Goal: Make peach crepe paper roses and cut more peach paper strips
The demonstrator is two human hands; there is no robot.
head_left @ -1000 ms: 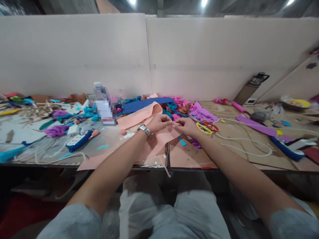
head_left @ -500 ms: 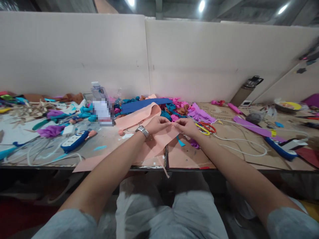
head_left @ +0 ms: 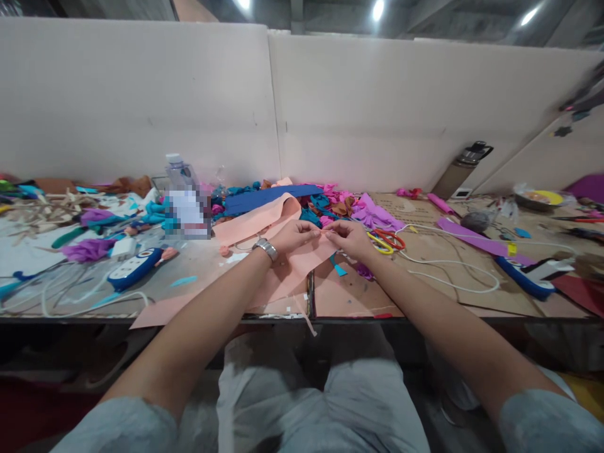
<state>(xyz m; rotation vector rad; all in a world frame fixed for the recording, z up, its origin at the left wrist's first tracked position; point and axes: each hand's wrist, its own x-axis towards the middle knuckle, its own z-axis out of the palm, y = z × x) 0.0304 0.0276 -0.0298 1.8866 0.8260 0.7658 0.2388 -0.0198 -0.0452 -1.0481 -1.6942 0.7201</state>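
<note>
My left hand (head_left: 295,236), below a wrist with a metal watch, pinches the edge of a long peach strip (head_left: 307,259) of paper-like sheet. Thumb and fingers of my right hand (head_left: 352,240) are closed on the same edge, close to the left fingertips. Between the fingertips the edge looks bunched or folded, though the detail is too small to make out. Part of the strip loops back over the table to the left, and another end lies under my left forearm by the front edge. Behind it rests a dark blue strip (head_left: 271,200) on a heap of coloured scraps.
Yellow and red looped handles (head_left: 383,243) lie right of my right hand. A white cord (head_left: 453,288) curves toward a blue-and-white device (head_left: 523,277); a similar device (head_left: 136,269) sits left. A plastic bottle (head_left: 182,170) and a flask (head_left: 460,168) stand before the white partition (head_left: 425,107).
The view has shifted slightly. Both hands stay pinched on the peach strip near each other, with the fingertips slightly rearranged and a little farther apart.
</note>
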